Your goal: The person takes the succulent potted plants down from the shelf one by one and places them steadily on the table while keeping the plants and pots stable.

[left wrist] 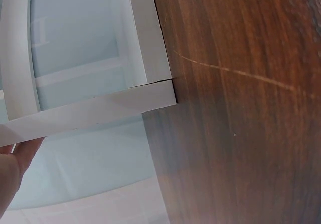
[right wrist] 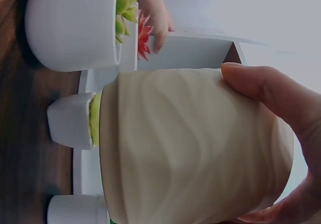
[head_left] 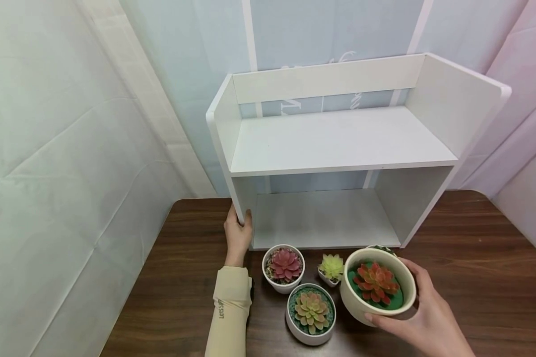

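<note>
My left hand grips the front edge of the left side panel of a white two-tier shelf, thumb on the inner side. In the left wrist view, only part of this hand shows at the panel. My right hand holds a cream flowerpot by its side, thumb toward me. A red-orange succulent sits in it on a green filling. The right wrist view shows the wavy relief on the pot's wall. It hangs over the table, in front of the shelf's right part.
Before the shelf stand a white pot with a burgundy succulent, a low white pot with a green-orange one and a small lime succulent. Another plant is mostly hidden behind the held pot. All are on the dark wooden table.
</note>
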A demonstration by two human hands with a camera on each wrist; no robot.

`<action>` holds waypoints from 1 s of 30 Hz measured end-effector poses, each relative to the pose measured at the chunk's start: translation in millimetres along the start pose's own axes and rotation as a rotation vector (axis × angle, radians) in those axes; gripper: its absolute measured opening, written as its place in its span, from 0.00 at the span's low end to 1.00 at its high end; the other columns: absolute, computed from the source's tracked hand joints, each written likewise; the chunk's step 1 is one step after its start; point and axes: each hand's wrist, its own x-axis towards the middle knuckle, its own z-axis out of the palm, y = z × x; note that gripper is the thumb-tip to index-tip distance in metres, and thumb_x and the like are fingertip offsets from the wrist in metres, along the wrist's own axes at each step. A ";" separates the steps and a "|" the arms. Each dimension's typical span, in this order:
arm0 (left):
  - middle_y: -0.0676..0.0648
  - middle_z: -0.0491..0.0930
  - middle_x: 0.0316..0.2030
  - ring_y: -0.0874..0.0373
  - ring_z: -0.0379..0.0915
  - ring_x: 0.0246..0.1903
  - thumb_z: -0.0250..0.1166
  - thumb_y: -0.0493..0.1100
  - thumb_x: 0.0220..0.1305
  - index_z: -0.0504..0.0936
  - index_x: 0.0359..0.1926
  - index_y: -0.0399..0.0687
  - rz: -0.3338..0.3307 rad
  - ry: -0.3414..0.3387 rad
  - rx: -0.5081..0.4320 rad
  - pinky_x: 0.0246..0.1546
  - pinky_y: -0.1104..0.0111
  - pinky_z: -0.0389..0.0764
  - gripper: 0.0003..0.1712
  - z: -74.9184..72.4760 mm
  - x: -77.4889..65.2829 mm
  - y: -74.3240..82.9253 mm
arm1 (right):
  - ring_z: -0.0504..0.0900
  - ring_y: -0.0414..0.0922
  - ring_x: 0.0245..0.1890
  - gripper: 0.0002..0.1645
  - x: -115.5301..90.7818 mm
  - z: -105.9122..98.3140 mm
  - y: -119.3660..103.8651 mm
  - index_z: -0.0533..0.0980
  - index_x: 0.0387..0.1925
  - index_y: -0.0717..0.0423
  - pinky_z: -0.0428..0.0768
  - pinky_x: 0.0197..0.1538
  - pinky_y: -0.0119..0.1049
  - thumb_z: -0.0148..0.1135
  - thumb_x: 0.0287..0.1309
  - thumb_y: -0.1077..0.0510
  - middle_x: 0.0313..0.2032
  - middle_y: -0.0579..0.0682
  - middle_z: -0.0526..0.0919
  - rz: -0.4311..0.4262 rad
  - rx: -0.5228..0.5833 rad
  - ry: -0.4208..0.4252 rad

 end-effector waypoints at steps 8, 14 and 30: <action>0.31 0.75 0.56 0.35 0.73 0.54 0.56 0.30 0.66 0.69 0.64 0.39 -0.007 -0.013 0.015 0.47 0.40 0.75 0.26 -1.4 -1.1 13.1 | 0.73 0.29 0.42 0.70 -6.0 8.8 15.2 0.55 0.68 0.55 0.74 0.34 0.42 0.85 0.23 0.44 0.49 0.62 0.79 0.026 -0.023 -0.028; 0.26 0.74 0.55 0.31 0.72 0.53 0.55 0.26 0.64 0.68 0.63 0.30 -0.011 -0.019 0.015 0.47 0.39 0.74 0.25 -5.1 -4.4 42.2 | 0.79 0.59 0.47 0.70 -6.6 14.9 19.2 0.51 0.68 0.60 0.76 0.37 0.51 0.83 0.28 0.42 0.51 0.66 0.77 0.093 -0.014 -0.113; 0.28 0.75 0.54 0.33 0.73 0.53 0.56 0.26 0.64 0.71 0.61 0.33 -0.014 -0.002 0.023 0.46 0.39 0.75 0.23 -1.0 -1.5 23.5 | 0.75 0.64 0.53 0.75 0.4 26.2 24.7 0.46 0.70 0.64 0.76 0.44 0.55 0.79 0.31 0.34 0.57 0.70 0.71 0.225 -0.007 -0.243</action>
